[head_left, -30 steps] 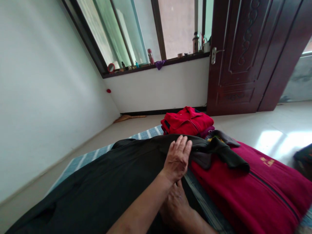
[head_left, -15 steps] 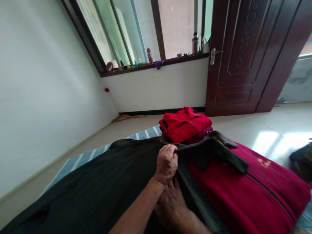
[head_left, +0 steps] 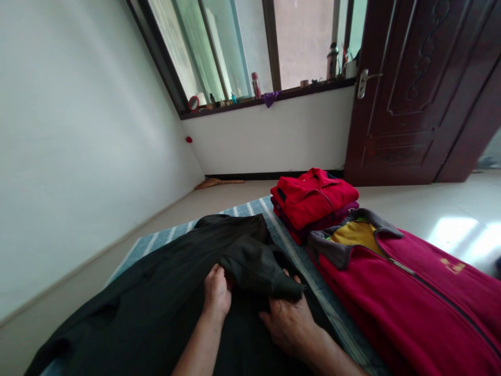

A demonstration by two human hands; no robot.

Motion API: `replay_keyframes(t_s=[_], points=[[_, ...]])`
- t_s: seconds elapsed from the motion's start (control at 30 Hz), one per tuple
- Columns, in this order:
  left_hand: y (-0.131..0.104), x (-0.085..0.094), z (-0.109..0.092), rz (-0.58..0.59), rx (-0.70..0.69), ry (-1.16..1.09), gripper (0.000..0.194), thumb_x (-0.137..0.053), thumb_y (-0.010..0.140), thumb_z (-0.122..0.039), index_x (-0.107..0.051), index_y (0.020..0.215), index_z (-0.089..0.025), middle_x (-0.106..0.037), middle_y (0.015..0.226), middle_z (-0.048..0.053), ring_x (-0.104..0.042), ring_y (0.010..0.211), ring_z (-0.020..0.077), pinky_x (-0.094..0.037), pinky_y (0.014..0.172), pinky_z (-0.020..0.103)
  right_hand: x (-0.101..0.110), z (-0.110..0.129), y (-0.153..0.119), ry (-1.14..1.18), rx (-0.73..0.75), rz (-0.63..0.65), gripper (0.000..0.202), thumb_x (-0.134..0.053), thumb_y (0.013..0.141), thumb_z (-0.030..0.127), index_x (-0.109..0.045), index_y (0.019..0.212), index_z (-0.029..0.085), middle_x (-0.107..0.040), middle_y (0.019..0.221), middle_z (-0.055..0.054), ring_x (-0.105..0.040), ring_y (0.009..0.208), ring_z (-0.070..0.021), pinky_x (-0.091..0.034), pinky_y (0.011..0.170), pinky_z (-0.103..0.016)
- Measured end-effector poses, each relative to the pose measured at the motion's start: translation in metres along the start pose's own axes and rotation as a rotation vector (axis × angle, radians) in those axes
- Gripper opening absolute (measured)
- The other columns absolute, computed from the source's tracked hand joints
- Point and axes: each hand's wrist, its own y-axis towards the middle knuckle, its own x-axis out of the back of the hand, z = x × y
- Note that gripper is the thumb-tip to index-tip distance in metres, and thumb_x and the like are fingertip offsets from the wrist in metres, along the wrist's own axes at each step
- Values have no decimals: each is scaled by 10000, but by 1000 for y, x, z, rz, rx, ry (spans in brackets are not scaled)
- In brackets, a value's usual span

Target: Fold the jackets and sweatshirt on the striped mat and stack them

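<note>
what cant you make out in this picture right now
All in the head view:
- Left hand: some fingertips, hidden by the hand itself and the dark sleeve
- Right hand: parts of the fingers, covered by that sleeve
- Dark garment: near end, cut off by the bottom edge
- Red jacket: cut off by the right edge
- Gold lettering: too small and blurred

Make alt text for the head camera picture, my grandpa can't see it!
A person's left hand pinches the sleeve of a dark garment spread on a striped blue cloth, while the right hand touches its cuff. To the right lies a crimson zip jacket; folded red clothes sit farther back.
</note>
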Motion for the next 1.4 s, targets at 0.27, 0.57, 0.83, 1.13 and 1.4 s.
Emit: replay_keyframes(t_s=[0.27, 0.57, 0.83, 1.13, 1.4], points=[[-4, 3, 6, 35, -35, -12, 326, -649, 558, -293, -635, 859, -167, -674, 708, 4, -655, 735, 179, -519, 727, 301, 1, 0, -1, -16, -7, 38, 695, -431, 922, 529, -338, 1453, 90, -346, 1461, -210, -289, 1334, -446, -236, 1057, -631], [-7, 2, 5, 31, -44, 34, 329, -646, 567, -303, -646, 856, -148, -660, 672, 4, -647, 711, 185, -507, 730, 312, 4, 0, -2, -20, -25, 4, 692, -471, 902, 537, -376, 1440, 113, -344, 1466, -202, -288, 1345, -417, -217, 1076, -605], [-12, 1, 1, 40, -54, 57, 343, -641, 566, -309, -643, 871, -153, -662, 693, 4, -642, 743, 192, -499, 751, 316, 3, -1, -1, 16, -25, 19, 669, -457, 909, 534, -354, 1456, 162, -363, 1466, -170, -325, 1325, -417, -238, 1060, -613], [-7, 5, 7, 59, -85, 91, 368, -648, 586, -330, -651, 903, -145, -671, 720, 16, -640, 749, 190, -496, 759, 309, 0, -2, 0, 12, -17, 48, 652, -453, 908, 533, -391, 1437, 158, -380, 1458, -167, -334, 1316, -426, -240, 1052, -628], [-3, 9, 11, 59, -122, 140, 391, -645, 593, -334, -663, 932, -140, -675, 736, 25, -633, 743, 186, -488, 725, 287, 3, 0, -2, -10, -18, 28, 622, -435, 923, 511, -399, 1432, 155, -397, 1447, -171, -339, 1317, -413, -243, 1052, -620]])
